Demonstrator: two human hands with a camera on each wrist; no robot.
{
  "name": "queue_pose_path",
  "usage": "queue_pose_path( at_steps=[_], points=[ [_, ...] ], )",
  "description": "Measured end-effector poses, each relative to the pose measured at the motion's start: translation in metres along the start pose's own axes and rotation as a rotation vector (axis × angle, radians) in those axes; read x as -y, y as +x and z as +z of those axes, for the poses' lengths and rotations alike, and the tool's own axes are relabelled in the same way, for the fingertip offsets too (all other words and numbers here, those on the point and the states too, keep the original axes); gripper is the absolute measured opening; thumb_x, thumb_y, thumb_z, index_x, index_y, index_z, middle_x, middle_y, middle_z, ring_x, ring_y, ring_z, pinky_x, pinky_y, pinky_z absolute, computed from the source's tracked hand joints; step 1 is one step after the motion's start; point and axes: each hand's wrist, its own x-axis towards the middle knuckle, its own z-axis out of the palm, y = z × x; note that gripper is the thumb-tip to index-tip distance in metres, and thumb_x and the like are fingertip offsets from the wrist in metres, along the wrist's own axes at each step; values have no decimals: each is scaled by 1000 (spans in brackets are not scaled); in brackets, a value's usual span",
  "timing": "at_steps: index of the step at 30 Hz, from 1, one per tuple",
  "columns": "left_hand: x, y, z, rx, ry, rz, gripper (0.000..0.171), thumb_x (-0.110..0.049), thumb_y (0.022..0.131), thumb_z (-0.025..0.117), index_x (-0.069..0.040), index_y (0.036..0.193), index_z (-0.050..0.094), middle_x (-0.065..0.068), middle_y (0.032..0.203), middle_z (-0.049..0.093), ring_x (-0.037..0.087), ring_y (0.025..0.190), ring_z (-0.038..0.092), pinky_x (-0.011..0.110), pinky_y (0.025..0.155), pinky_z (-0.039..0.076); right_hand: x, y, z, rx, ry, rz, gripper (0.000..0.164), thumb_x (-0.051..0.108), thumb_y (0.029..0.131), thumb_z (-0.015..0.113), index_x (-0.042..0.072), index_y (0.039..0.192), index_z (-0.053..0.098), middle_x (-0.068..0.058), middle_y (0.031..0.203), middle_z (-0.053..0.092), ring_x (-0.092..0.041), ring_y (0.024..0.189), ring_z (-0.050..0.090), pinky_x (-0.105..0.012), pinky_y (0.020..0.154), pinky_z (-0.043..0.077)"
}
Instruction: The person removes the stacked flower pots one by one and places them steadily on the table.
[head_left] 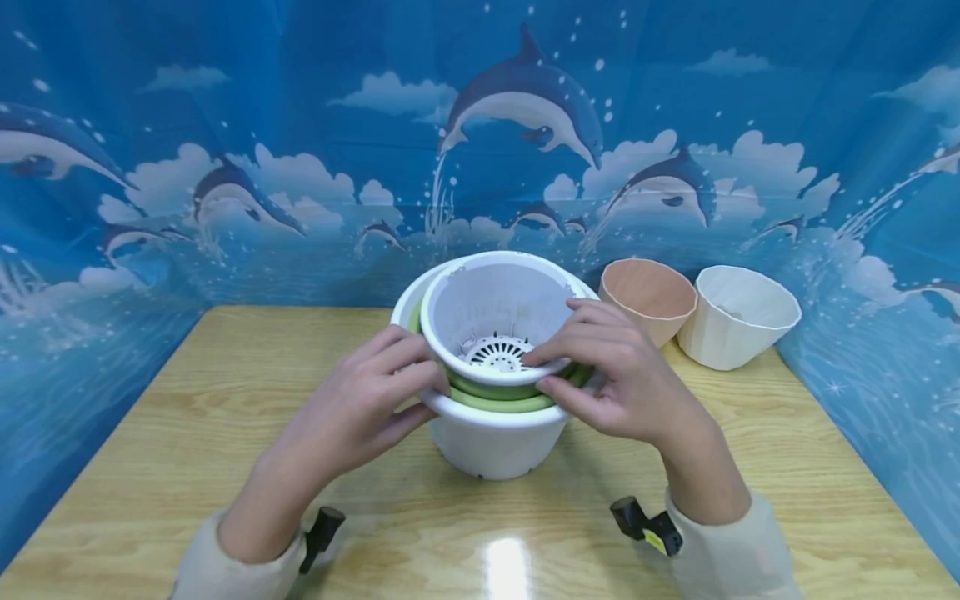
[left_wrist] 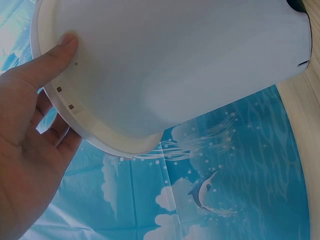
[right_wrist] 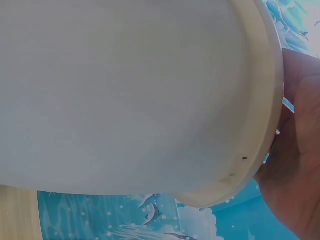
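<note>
A stack of nested flowerpots stands upright on the table. The large outer white flowerpot [head_left: 498, 446] holds green flowerpots [head_left: 510, 405], whose rims show as bands. Innermost is a smaller white flowerpot [head_left: 501, 279] with a slotted base, tilted slightly toward me. My left hand [head_left: 365, 398] grips the outer pot's left rim; in the left wrist view its thumb [left_wrist: 67, 45] presses that pot's outer wall below the rim. My right hand [head_left: 618, 371] pinches the inner white pot's front right rim, fingers inside and thumb outside. The right wrist view hides those fingertips behind the outer pot's wall [right_wrist: 125, 100].
Behind and right of the stack, a terracotta-coloured faceted pot [head_left: 648, 292] and a cream faceted pot [head_left: 731, 342] stand side by side. A blue dolphin-print curtain [head_left: 315, 108] encloses the back and sides of the wood-grain table [head_left: 187, 450].
</note>
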Motion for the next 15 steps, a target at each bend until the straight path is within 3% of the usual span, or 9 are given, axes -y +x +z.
queue_pose_path(
  at_steps=[4,10,15],
  points=[
    [0,0,0,1,-3,-2,27,-16,76,88,-23,91,67,-9,106,66,12,104,56,31,87,56,0,0,2,-14,11,-6,15,24,89,71,16,100,76,9,85,68,-11,85,58,-46,112,39],
    [0,-1,0,-2,-7,5,27,-16,76,87,-23,91,67,-9,104,65,12,103,55,30,85,56,0,1,6,-35,-35,-7,21,9,80,69,17,98,76,7,88,69,-14,90,59,-56,111,36],
    [1,0,0,6,-9,4,25,-17,77,87,-23,92,67,-9,103,64,12,104,55,30,86,55,2,0,7,-43,-71,5,24,3,77,69,17,96,76,6,90,69,-16,93,59,-56,111,35]
  ],
)
